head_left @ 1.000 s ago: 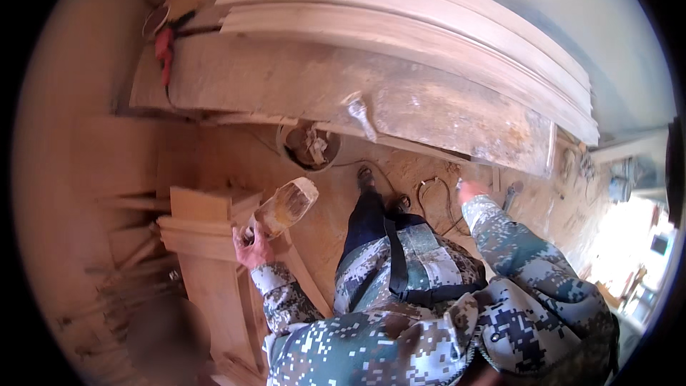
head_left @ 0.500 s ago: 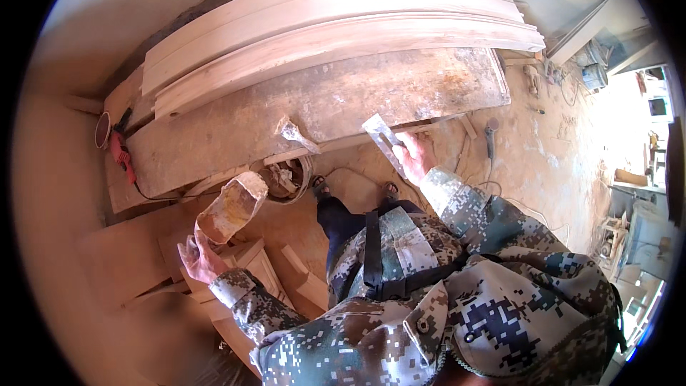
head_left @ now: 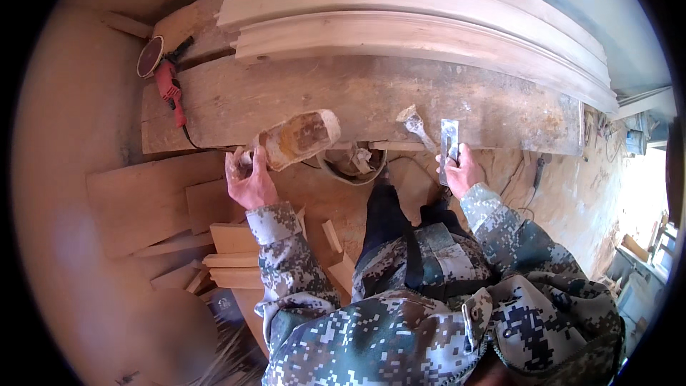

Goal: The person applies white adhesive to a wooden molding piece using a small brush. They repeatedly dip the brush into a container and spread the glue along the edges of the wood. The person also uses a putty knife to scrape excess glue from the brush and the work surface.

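My left hand [head_left: 251, 184] is closed round the narrow end of a crusted, cut-open scoop-like container [head_left: 304, 137], smeared with yellowish-brown residue. The container's hollow side faces up, at the bench's near edge. To the right, my right hand [head_left: 464, 173] grips a flat metal scraper [head_left: 449, 139], its pale-smeared blade pointing away from me over the bench edge. Between the two hands, a caked spatula-like tool [head_left: 414, 123] rests on the bench edge with its handle sticking out toward me. Below that edge stands a bucket [head_left: 330, 171] with crumpled, dirty scraps in it.
Long pale wooden boards [head_left: 421, 36] lie along the back of the worn bench [head_left: 343, 86]. A red corded sander [head_left: 168, 82] sits at its left end. Wood offcuts [head_left: 236, 257] and flat panels [head_left: 146, 200] lean and lie at the lower left.
The view has shifted, so the bench appears farther right. My left hand has brought the container up to the bench edge and turned it. The scraper now points straight away from me.
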The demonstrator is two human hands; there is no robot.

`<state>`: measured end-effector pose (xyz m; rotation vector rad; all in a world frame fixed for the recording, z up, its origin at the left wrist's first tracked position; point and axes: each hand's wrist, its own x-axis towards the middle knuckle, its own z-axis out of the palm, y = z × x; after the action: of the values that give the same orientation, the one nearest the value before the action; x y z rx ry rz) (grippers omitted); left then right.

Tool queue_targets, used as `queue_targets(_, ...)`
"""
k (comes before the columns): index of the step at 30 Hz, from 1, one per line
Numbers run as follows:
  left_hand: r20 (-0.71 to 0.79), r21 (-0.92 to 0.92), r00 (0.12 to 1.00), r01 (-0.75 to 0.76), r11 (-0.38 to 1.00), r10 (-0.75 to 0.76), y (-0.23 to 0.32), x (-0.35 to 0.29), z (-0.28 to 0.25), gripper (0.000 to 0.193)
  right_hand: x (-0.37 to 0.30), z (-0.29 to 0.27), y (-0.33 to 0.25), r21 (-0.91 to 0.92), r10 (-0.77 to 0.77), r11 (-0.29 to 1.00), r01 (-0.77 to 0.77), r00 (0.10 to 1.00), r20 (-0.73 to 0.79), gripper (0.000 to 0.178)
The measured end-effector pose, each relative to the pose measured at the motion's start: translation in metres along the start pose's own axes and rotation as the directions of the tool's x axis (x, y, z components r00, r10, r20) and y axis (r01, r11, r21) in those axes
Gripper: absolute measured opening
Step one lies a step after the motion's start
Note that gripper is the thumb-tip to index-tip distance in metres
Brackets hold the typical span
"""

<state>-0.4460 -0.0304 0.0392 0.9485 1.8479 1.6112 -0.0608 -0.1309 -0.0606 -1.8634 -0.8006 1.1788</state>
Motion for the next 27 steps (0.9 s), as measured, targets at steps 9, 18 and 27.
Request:
queue_targets(9, 0.108, 0.056, 0.985, -0.141, 0.988, 0.134, -0.021, 0.047, 0.067, 0.045, 0.010, -0.006, 0.041, 0.002, 0.149, 0.989, -0.149, 0.989, -0.008, 0.021)
queue_targets(18, 0.451, 0.353, 0.892, -0.158, 0.922, -0.020, -0.062, 0.069, 0.103, 0.058, -0.017, -0.078, 0.175, -0.100, 0.507, 0.857, -0.506, 0.862, -0.016, 0.018)
queue_targets(27, 0.524, 0.444, 0.843, -0.392, 0.806, 0.122, -0.065, 0.047, 0.126, 0.065, -0.080, -0.225, 0.433, -0.252, 0.488, 0.813, -0.525, 0.850, -0.198, 0.028)
